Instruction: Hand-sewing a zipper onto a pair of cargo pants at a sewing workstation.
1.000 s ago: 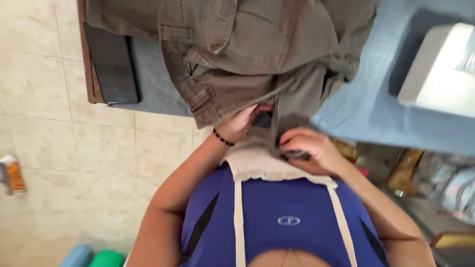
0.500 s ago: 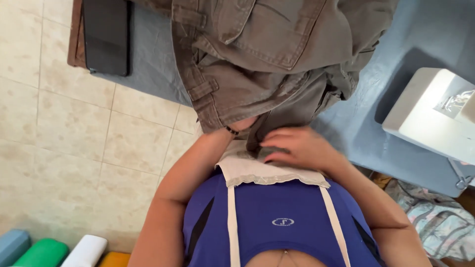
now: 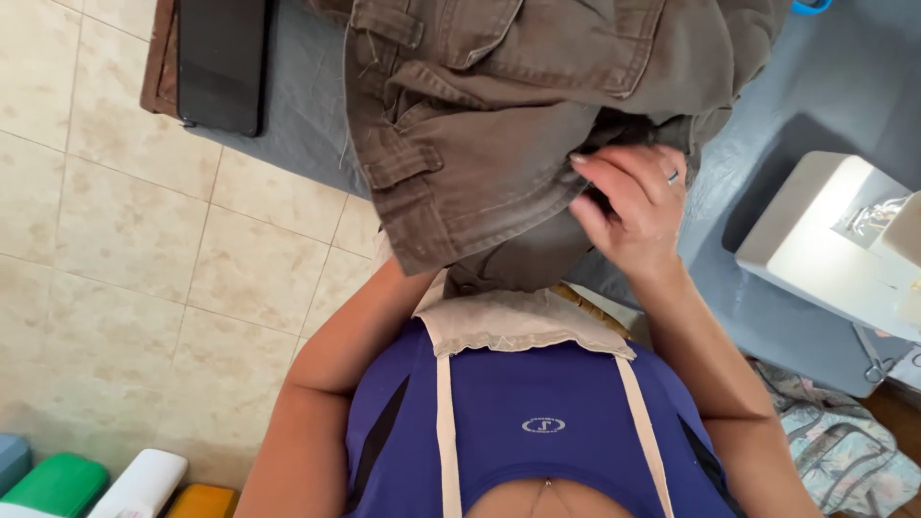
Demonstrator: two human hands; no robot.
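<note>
Had the brown trousers [image 3: 499,125] heaped on the grey-covered bench [image 3: 307,125], waistband and belt loops turned up toward the camera, one bunched end spilling over the near edge toward the body. Found them crumpled and folded over themselves, not spread flat. Judged the handling as early: cloth gathered and being sorted through, nothing laid out neatly yet. Left the white sewing machine [image 3: 825,240] untouched off to the right, well apart from the cloth, with none of the trousers fed onto it. Kept a flat black phone [image 3: 223,62] at the far left of the bench, clear of the pile.

Laid the right hand [image 3: 628,206] on the right side of the heap, palm down, wrist bent back, forearm coming up from the lower right. Held the fingers nearly straight and slightly fanned, tips pressing into a dark fold; showed no closed grip, more a flat press on the cloth than a pinch. Wore a ring [image 3: 673,176] on one finger.

Ran the left forearm up from the lower left and lost it under the overhanging cloth. Could not tell the left hand's state at all: hidden beneath the trousers, open or closed unknown.
</note>
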